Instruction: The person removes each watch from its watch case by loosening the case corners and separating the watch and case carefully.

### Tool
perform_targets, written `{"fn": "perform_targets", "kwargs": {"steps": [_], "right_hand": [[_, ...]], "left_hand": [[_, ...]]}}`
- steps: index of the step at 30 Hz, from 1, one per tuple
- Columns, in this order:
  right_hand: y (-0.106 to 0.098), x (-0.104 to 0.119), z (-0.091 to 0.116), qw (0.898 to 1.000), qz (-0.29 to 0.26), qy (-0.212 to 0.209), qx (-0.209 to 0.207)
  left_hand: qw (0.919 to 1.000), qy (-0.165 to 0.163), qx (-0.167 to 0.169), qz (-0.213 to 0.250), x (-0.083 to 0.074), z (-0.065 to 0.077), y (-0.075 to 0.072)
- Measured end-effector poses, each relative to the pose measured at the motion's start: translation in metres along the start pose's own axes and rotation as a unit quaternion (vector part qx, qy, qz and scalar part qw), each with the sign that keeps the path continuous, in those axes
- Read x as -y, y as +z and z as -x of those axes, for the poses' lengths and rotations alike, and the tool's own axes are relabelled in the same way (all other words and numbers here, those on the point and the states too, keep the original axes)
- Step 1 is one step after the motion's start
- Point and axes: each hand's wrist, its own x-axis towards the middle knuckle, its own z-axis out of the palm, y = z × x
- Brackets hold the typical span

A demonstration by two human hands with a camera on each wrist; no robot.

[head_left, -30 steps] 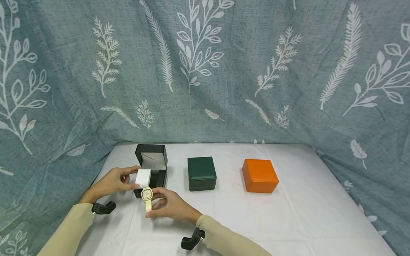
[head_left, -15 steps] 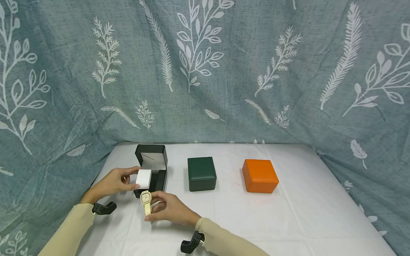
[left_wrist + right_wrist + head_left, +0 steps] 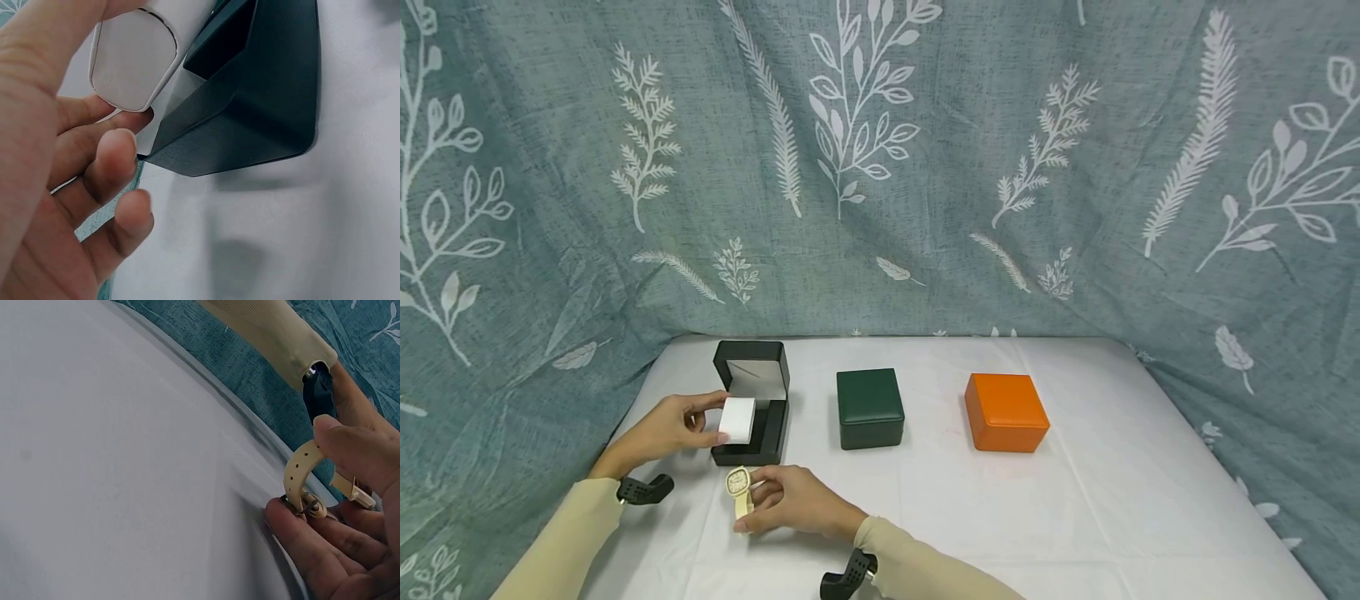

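An open black watch box (image 3: 772,429) with a pale lid lining stands at the left of the table. My left hand (image 3: 662,429) pinches a white watch cushion (image 3: 737,419) between thumb and fingers, above the box's left part. The left wrist view shows the cushion (image 3: 128,65) tilted beside the dark box wall (image 3: 269,106). In front of the box, my right hand (image 3: 805,502) holds a cream wristwatch (image 3: 739,482) by its strap, dial upward. Seen from the right wrist, the holed strap (image 3: 297,469) and its buckle curve between thumb and fingers.
A closed green box (image 3: 870,408) stands to the right of the black one. Farther right is a closed orange box (image 3: 1006,412). White cloth (image 3: 1000,517) covers the table, and a blue-green leaf-patterned curtain (image 3: 865,275) hangs behind it.
The right hand has drawn the watch away from the cushion, toward the table's front edge. My left hand and the cushion have stayed nearly still. The camera view has shifted slightly.
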Motion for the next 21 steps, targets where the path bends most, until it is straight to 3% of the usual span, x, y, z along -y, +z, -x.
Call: {"fn": "perform_targets", "kwargs": {"steps": [7, 21], "right_hand": [[0.0031, -0.0011, -0.0009, 0.998, -0.048, 0.025, -0.022], [0.0104, 0.0031, 0.0007, 0.997, -0.032, 0.046, -0.056]], "left_hand": [[0.9999, -0.001, -0.001, 0.010, -0.0021, 0.0010, -0.0002], [1.0000, 0.004, -0.001, 0.005, 0.0008, 0.0006, 0.0012]]}}
